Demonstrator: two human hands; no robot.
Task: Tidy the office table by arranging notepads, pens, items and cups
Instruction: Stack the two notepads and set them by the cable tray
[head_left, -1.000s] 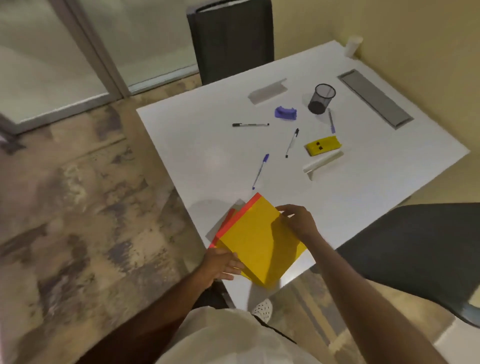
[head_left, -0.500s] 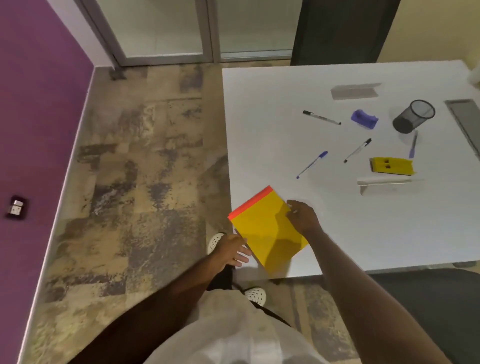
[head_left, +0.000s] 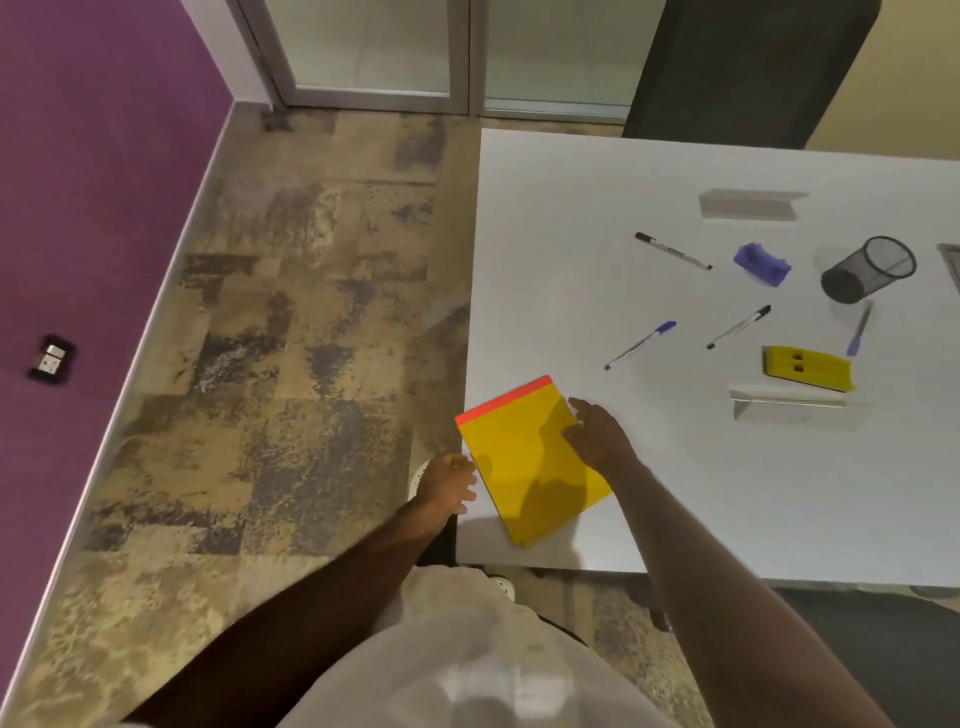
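Here, right hand (head_left: 597, 439) spread loosely over the near right edge of the pad (head_left: 532, 460), fingers relaxed and only lightly curled, touching or just above the cover, gripping nothing. Left hand (head_left: 449, 483) at the pad's left edge, just off the table (head_left: 727, 493) corner, fingers loosely bent against the side, not wrapped round it; whether pressing or merely beside, hard to tell. Pad lying flat at the near left corner, tilted a little against the table edges: matte yellow cover, orange-red binding strip along the far short end, thick enough to look like a stack. Probably early in the task, with only the pad placed, and perhaps not yet squared. Farther out, all loose: blue pen (head_left: 640, 344), black pen (head_left: 738, 326), marker (head_left: 673, 250), a violet pen (head_left: 858, 328) just beside the cup (head_left: 868, 269). Cup of dark wire mesh, round, tipped on its side. Nearby, a glossy blue plastic piece (head_left: 761, 262), a boxy yellow block (head_left: 808, 368) with two dark slots, and two folded pale cards (head_left: 787, 400), (head_left: 748, 204). Left to do, seemingly: cup upright, pens gathered, small items grouped.
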